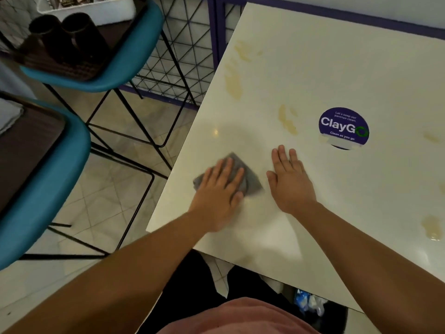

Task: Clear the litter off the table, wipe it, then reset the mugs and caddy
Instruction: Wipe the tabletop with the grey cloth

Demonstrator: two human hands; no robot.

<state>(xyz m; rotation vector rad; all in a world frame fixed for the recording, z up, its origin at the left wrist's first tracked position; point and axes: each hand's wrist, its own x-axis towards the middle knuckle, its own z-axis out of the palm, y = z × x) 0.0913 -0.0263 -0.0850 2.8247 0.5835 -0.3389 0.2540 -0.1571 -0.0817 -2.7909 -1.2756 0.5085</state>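
My left hand [220,189] lies flat with straight fingers on a grey cloth [251,180], pressing it onto the white table [301,75] near its front left corner. Beside it, my right hand [290,182] rests flat and spread on the bare tabletop, holding nothing. Yellowish smears [234,80] mark the table along its left side, near the middle [287,120] and at the right [431,227]. Two dark mugs [69,37] lie on a brown tray [72,68] on a teal chair at top left, with the white caddy [91,7] behind them.
A round purple ClayGo sticker [343,127] is on the table. A second teal chair [43,179] with a dark tray stands at the left. Black wire chair legs and a mesh partition [187,44] fill the gap. A dark bin with litter [313,307] sits under the table.
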